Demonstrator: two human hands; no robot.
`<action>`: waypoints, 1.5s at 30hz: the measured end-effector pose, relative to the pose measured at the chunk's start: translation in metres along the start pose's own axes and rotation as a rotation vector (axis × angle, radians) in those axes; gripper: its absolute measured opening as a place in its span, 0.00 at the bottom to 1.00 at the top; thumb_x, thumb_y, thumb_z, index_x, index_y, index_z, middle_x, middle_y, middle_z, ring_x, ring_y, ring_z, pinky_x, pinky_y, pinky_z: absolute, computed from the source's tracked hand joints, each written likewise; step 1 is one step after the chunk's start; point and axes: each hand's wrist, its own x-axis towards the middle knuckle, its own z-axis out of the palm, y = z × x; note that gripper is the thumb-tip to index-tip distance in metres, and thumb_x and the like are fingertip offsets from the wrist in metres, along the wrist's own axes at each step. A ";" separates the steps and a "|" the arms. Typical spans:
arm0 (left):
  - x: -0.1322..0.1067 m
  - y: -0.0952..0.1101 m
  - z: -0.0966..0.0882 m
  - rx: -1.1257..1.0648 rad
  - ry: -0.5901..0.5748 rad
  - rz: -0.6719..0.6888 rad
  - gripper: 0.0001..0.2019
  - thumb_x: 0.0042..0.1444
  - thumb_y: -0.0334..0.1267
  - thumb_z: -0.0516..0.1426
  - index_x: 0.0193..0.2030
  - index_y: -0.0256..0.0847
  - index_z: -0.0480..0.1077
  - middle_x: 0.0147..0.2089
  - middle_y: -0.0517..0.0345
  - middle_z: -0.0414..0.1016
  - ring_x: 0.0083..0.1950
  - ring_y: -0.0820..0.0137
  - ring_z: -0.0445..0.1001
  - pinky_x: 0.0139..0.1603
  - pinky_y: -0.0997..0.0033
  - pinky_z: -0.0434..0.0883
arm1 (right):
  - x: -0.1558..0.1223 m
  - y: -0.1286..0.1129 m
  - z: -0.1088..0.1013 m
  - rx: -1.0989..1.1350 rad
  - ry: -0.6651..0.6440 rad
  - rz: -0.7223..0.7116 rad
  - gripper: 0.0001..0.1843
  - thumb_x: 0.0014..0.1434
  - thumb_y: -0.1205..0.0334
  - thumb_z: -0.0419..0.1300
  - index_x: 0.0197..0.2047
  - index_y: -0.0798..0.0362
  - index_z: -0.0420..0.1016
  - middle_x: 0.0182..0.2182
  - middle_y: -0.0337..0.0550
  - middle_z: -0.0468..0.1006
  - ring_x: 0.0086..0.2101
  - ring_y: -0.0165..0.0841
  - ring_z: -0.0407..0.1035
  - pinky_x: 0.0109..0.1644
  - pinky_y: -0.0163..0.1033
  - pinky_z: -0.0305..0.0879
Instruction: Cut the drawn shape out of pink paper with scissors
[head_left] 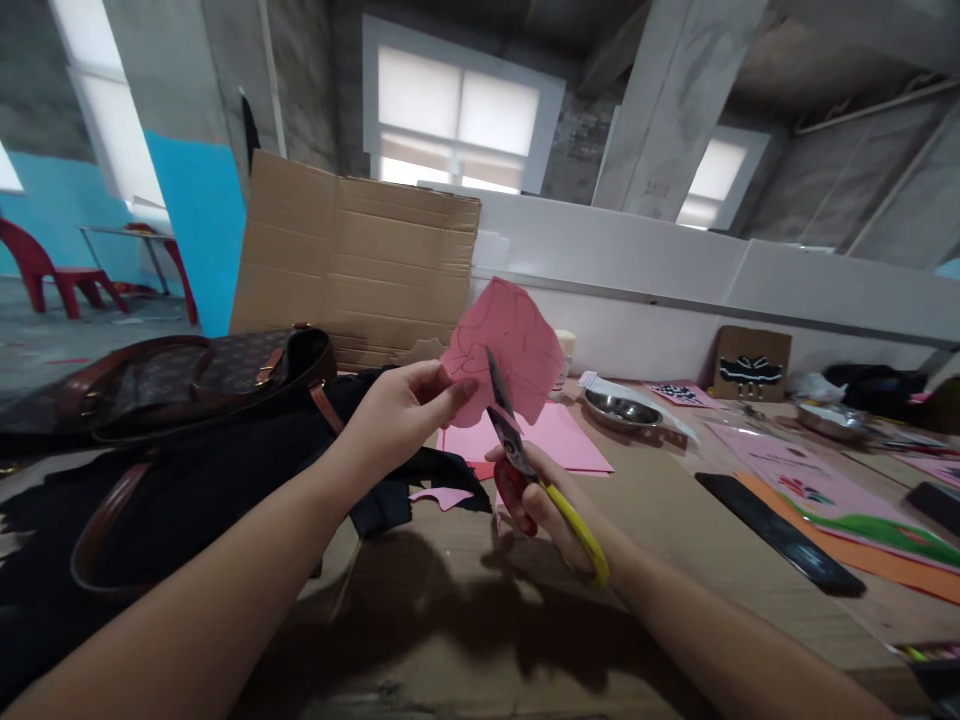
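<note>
A cardboard panel [360, 260] stands behind a brown patterned handbag [244, 368].

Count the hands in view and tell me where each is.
2: the left hand pinches the lower left of the raised pink paper; the right hand, lower, holds the scissors. No others show.

A craft workshop (concrete pillar [675, 110] behind): scissors [513, 450], pink paper [529, 345], cardboard [367, 260].

There's room right of my right hand [551, 495], over the cardboard [660, 500], up to the black slab [780, 535]! Leftward, the brown bag [240, 370] and black cloth [217, 510] block me.
</note>
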 end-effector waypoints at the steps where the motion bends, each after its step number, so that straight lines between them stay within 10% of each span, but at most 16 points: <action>1: 0.001 0.000 0.000 -0.061 -0.021 -0.031 0.20 0.57 0.57 0.61 0.32 0.39 0.72 0.30 0.59 0.72 0.31 0.71 0.69 0.33 0.74 0.67 | -0.001 0.000 0.000 0.008 -0.001 -0.015 0.30 0.66 0.35 0.51 0.58 0.50 0.64 0.32 0.37 0.62 0.27 0.28 0.56 0.32 0.37 0.62; 45: -0.003 -0.004 0.010 -0.115 -0.156 0.066 0.14 0.64 0.46 0.56 0.33 0.38 0.69 0.30 0.62 0.70 0.31 0.74 0.67 0.33 0.76 0.68 | 0.000 -0.006 0.000 0.079 0.019 -0.036 0.27 0.67 0.37 0.52 0.55 0.50 0.64 0.29 0.35 0.63 0.25 0.27 0.58 0.27 0.34 0.62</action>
